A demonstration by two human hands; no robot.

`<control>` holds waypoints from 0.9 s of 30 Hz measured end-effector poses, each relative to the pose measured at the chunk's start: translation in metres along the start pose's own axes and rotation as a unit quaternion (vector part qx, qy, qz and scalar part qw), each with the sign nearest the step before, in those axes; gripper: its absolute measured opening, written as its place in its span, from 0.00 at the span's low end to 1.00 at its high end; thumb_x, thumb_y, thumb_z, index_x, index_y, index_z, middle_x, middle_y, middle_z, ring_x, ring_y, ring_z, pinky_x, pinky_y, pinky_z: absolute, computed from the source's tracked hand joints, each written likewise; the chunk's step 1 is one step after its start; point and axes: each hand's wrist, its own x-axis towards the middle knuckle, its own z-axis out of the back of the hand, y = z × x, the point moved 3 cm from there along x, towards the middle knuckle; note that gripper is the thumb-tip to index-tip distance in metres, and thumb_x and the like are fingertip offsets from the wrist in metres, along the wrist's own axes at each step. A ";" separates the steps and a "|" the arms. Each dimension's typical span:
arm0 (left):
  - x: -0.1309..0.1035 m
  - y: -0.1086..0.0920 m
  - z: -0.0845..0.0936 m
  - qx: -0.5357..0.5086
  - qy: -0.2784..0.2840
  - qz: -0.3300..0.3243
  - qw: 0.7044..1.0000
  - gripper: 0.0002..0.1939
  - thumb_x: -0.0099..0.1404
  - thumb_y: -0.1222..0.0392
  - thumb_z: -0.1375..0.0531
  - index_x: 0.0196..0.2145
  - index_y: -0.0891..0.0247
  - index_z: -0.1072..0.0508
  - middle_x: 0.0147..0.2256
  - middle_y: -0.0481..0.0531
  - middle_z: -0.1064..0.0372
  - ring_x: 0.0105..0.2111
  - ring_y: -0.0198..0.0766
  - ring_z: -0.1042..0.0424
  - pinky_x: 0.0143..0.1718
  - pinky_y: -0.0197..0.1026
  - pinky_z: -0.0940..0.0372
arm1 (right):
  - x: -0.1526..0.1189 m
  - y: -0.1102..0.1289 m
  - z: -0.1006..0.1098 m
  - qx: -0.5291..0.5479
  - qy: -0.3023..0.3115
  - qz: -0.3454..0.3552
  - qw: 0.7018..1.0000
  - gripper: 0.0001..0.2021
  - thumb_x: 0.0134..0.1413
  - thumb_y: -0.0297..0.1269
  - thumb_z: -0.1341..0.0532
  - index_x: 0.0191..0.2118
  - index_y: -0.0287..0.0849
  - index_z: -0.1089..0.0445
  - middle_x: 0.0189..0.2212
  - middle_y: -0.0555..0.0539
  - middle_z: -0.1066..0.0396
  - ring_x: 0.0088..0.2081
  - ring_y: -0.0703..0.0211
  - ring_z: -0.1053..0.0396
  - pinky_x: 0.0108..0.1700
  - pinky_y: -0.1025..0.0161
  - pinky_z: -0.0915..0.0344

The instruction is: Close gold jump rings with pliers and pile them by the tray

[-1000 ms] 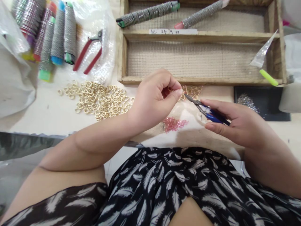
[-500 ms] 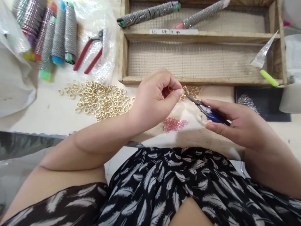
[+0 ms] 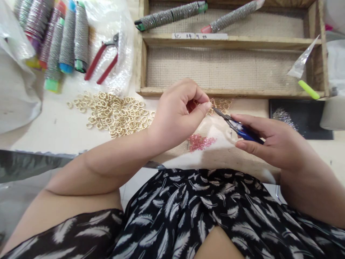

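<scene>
My left hand (image 3: 180, 111) is closed, thumb and forefinger pinched together; whatever sits between the fingertips is too small to make out. From the right, my right hand (image 3: 269, 140) grips blue-handled pliers (image 3: 241, 130), their pointed jaws close to my left fingertips. Behind the fingertips lies a small group of gold rings (image 3: 222, 105). Pink beads (image 3: 199, 142) form a little pile on the worktop below the pinch. To the left of my left hand spreads a larger heap of gold rings (image 3: 115, 114).
A wooden mesh tray (image 3: 229, 92) runs along the back, with wire-wrapped rods (image 3: 172, 15) in it. Several more wrapped rods (image 3: 67, 43) and red-handled cutters (image 3: 95, 61) lie at left. On the right, a black tray (image 3: 315, 118) holds small silvery pieces (image 3: 285, 118).
</scene>
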 end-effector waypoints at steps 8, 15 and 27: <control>0.001 0.001 -0.001 -0.011 0.008 0.008 1.000 0.09 0.66 0.65 0.36 0.28 0.57 0.28 0.33 0.51 0.25 0.33 0.39 0.28 0.35 0.44 0.30 | 0.002 0.005 0.000 0.007 -0.013 0.002 1.000 0.30 0.65 0.54 0.30 0.68 0.49 0.25 0.62 0.43 0.20 0.60 0.37 0.20 0.59 0.45 0.19; 0.005 -0.001 0.001 -0.028 0.073 0.018 0.997 0.06 0.63 0.66 0.37 0.29 0.59 0.25 0.36 0.54 0.23 0.32 0.38 0.28 0.33 0.44 0.30 | -0.002 0.000 0.001 -0.020 0.009 0.008 1.000 0.30 0.66 0.50 0.31 0.71 0.55 0.28 0.64 0.46 0.21 0.60 0.35 0.20 0.61 0.42 0.20; 0.006 0.003 0.000 -0.037 0.082 -0.023 0.996 0.09 0.67 0.68 0.37 0.29 0.58 0.22 0.37 0.52 0.21 0.39 0.41 0.23 0.46 0.47 0.26 | -0.002 0.004 0.002 -0.014 -0.006 -0.013 1.000 0.30 0.64 0.56 0.32 0.68 0.54 0.24 0.61 0.45 0.19 0.59 0.34 0.20 0.60 0.40 0.21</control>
